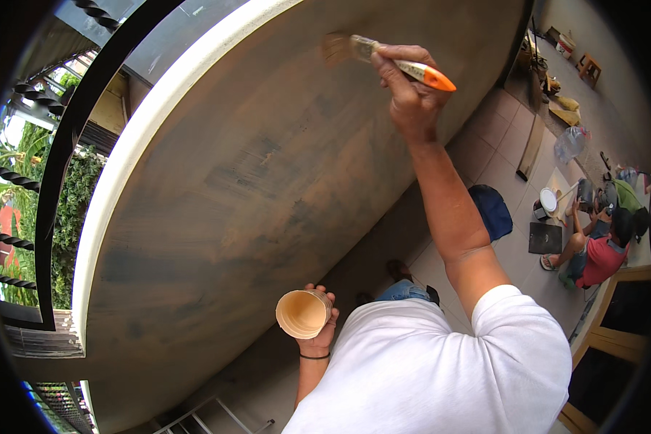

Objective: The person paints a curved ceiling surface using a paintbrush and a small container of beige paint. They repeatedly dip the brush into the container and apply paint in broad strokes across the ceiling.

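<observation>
My right hand [414, 90] is raised and closed round the handle of a paintbrush [405, 66], which has an orange tip and a metal ferrule. Its brown bristles, slightly blurred, are against the upper part of a wall [267, 166] streaked with brown and dark grey patches. Lower down, my left hand [325, 329] grips a cup [303, 315] from behind and the side. The cup is tilted so that its cream-coloured inside shows; how much it holds I cannot tell.
White trim [116, 173] borders a window with a black frame and twisted bars at left. A ladder [217, 416] stands low by the wall. At right a person in a red shirt [606, 260] sits by a paint can [541, 210]; a wooden plank [530, 148] lies on the tiles.
</observation>
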Motion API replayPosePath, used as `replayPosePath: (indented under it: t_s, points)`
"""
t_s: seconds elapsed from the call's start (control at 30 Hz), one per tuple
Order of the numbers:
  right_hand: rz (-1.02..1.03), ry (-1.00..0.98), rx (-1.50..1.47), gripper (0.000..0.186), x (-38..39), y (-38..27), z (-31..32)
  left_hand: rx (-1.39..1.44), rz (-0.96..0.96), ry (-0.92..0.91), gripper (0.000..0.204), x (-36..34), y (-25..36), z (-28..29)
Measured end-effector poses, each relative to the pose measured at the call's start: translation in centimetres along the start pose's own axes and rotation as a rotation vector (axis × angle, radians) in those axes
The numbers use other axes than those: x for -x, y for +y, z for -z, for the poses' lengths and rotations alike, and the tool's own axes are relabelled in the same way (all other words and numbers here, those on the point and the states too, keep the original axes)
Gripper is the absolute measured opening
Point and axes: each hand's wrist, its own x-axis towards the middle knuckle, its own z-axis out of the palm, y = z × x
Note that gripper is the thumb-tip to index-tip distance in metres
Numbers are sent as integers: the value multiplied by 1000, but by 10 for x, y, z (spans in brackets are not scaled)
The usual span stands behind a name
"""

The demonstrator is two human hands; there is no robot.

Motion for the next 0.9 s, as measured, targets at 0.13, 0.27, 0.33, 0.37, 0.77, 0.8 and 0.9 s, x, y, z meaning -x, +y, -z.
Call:
replayPosePath:
  t_s: [0.13, 0.27, 0.33, 0.37, 0.77, 0.8, 0.9]
  points:
    - [217, 203, 389, 15, -38, 36, 54, 39, 17, 22, 64, -1, -7, 6]
    - [390, -109, 506, 28, 40, 19, 8, 130, 87, 68, 58, -13, -10, 6]
    - [309, -389, 224, 31, 90, -10, -9, 138, 105, 62, 58, -23, -12, -1]
    - [268, -452, 141, 31, 101, -13, -7, 135, 108, 57, 58, -28, -13, -4]
    - [204, 137, 540, 21, 6, 84, 119, 102, 91, 43, 59, -45, -33, -20]
    - [204, 75, 545, 22, 23, 77, 101, 110, 90, 42, 58, -46, -35, -20]
    - [188, -287, 360, 30, 96, 36, 51, 94, 94, 31, 56, -53, -37, -24]
